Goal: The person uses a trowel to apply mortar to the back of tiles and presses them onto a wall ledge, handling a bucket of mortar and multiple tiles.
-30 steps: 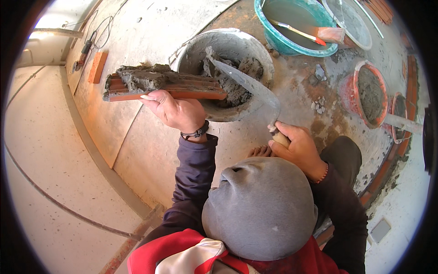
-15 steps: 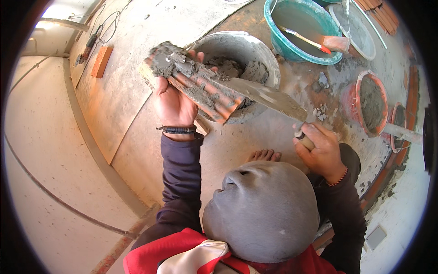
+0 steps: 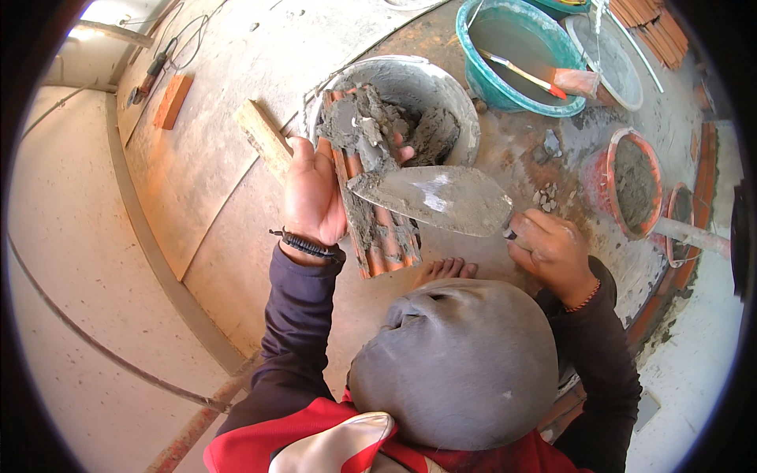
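The person is crouching on a rough concrete floor (image 3: 236, 158) that is smeared grey and dusty, with paler smooth slabs curving off to the left. The left hand (image 3: 311, 193) is wrapping its fingers around a ribbed orange brick (image 3: 378, 229), gripping it firmly and holding it over the edge of a grey bucket (image 3: 441, 87) that is holding wet mortar. A thick lump of mortar is sitting on the brick's upper end. The right hand (image 3: 552, 252) is closing tightly around the handle of a trowel (image 3: 434, 201), whose flat blade is lying across the brick's face. A bare foot (image 3: 445, 270) is showing just below the brick. Beyond, a teal basin (image 3: 493, 94) of cloudy water is holding a brush (image 3: 544, 79), and a red bucket (image 3: 601, 177) is standing near a stack of bricks (image 3: 654, 20). A wooden block (image 3: 264, 138) is lying beside the left hand.
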`<state>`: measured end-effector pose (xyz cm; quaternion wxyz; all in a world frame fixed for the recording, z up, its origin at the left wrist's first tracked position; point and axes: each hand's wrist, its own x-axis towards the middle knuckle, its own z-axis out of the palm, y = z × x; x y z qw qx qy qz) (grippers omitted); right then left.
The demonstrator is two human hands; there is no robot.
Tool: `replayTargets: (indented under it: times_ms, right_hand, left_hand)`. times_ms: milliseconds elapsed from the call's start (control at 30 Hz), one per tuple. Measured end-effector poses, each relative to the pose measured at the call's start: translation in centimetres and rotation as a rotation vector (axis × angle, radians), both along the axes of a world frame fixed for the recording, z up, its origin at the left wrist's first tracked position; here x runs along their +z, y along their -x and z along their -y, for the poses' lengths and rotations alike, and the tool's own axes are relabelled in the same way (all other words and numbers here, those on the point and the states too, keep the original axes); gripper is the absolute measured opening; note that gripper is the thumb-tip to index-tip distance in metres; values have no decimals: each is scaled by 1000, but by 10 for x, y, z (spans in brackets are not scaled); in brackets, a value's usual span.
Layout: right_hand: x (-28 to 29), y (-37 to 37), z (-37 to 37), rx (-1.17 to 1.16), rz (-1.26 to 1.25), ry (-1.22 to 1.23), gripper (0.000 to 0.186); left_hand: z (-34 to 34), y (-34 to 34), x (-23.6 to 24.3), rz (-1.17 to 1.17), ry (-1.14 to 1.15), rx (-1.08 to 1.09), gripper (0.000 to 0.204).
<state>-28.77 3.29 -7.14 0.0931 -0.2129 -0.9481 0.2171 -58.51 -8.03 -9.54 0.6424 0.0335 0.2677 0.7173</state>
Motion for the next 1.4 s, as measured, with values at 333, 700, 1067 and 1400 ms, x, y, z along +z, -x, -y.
replayTargets:
  times_ms: [333, 700, 1067, 1400]
  right_hand:
    - [-27, 15, 26, -105, 8, 160, 29]
    - [-21, 46, 30, -171, -101, 489, 36]
    - [-3, 35, 21, -172, -112, 670, 35]
    - [-30, 36, 45, -142, 49, 416, 34]
  left_hand:
    - [3, -5, -7, -113, 123, 56, 76]
    - [-5, -2, -6, -234, 203, 131, 69]
    - [1, -6, 1, -160, 309, 29, 73]
    - [3, -14, -6, -247, 216, 91, 82]
